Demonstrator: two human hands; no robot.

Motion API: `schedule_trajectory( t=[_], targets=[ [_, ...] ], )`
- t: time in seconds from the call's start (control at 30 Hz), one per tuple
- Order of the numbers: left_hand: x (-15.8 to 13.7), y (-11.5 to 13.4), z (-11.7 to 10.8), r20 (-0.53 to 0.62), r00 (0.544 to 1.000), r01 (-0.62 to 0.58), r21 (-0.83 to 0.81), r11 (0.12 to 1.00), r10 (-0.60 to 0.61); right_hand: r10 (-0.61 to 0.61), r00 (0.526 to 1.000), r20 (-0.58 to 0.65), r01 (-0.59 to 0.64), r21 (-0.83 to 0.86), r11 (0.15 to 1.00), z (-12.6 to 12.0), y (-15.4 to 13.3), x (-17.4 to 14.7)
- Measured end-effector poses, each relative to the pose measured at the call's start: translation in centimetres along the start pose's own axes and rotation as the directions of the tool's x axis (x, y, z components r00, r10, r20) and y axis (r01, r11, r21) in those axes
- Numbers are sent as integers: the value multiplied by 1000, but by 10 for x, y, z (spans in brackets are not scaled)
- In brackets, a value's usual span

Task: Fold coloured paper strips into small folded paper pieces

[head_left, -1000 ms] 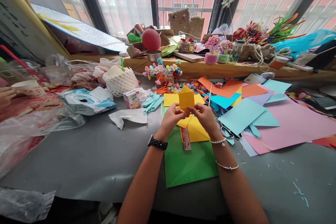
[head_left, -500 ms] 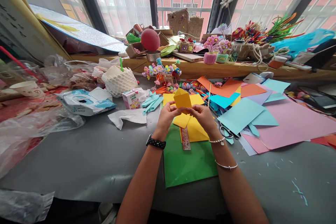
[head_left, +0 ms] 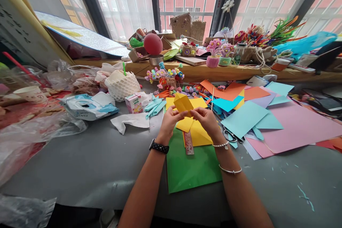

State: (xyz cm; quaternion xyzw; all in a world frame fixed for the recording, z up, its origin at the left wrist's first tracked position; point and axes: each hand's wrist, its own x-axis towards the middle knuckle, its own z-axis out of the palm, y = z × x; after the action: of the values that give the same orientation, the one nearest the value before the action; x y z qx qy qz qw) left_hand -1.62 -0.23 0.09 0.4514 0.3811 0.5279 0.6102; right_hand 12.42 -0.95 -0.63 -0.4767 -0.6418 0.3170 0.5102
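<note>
**Yellow fold tips left between both hands**

Now the folded yellow paper (head_left: pixel 183 103) leans to the left, where a second ago it stood upright with its point straight up; the piece is being turned in the grip, which suggests another edge is being brought round for creasing. It is held off the desk (head_left: pixel 88 164), above the green sheet (head_left: pixel 192 167). The left hand (head_left: pixel 170 123) and the right hand (head_left: pixel 207 121) both pinch its lower edge, fingers closed on the paper.

Directly beneath lie more yellow sheets (head_left: pixel 199 133) and a patterned ruler (head_left: pixel 189 142). Scissors (head_left: pixel 232 136) rest just right of the right wrist, half under the teal paper (head_left: pixel 244 117), with the pink sheet (head_left: pixel 299 128) beyond.

On the left, the small carton (head_left: pixel 133 103) seems to read "AD", though the print is too small to be sure. The blue-and-white wipes pack (head_left: pixel 87 106) shows "MOIST", the rest unclear.
</note>
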Motion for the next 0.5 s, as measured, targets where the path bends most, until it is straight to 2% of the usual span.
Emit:
schedule_trajectory(
  t=[0.17,0.33,0.5],
  targets=[
    [0,0,1,9,1000,-13,13,1000,13,-13,1000,-21,13,-18,1000,2,2,0],
    [0,1,0,-29,999,33,-51,998,-34,-1,1000,23,0,73,997,2,1,-1],
    [0,2,0,-5,999,54,-70,996,-54,4,999,38,-9,123,992,1,1,-1]
  ],
)
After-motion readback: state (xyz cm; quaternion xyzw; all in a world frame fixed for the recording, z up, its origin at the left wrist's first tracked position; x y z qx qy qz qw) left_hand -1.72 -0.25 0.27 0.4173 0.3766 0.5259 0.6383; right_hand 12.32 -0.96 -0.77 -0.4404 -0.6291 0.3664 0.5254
